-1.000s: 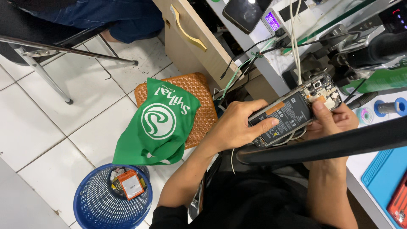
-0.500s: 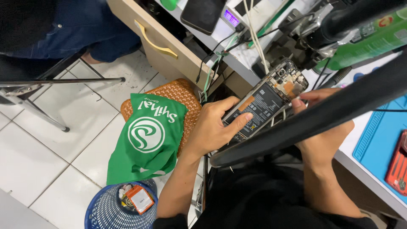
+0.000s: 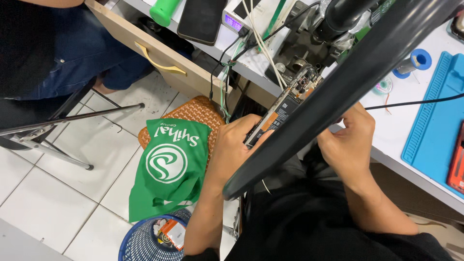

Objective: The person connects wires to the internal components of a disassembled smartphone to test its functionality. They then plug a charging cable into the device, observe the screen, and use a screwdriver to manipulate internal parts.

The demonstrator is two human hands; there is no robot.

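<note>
White floor tiles [image 3: 63, 193] spread out to the left below me, and a white workbench [image 3: 396, 130] runs along the right with a blue mat [image 3: 435, 130] lying on it. Between them, above my lap, I hold an opened phone [image 3: 282, 108] with its back cover off, tilted on edge so its inner boards face right. My left hand [image 3: 237, 145] is curled around the near end of the phone, fingers wrapped over its edge. My right hand [image 3: 348, 140] sits just right of the phone, fingers bent toward it, but a thick black bar [image 3: 338, 92] crosses in front, so I cannot tell whether those fingers grip anything. Left of my left hand a green cloth bag [image 3: 169, 169] drapes over a woven brown stool [image 3: 193, 113]. Near that, a blue basket [image 3: 145, 241] holds scraps. Far left, a wooden drawer [image 3: 154, 53] stands open beside another person's dark-trousered leg [image 3: 87, 53].
</note>
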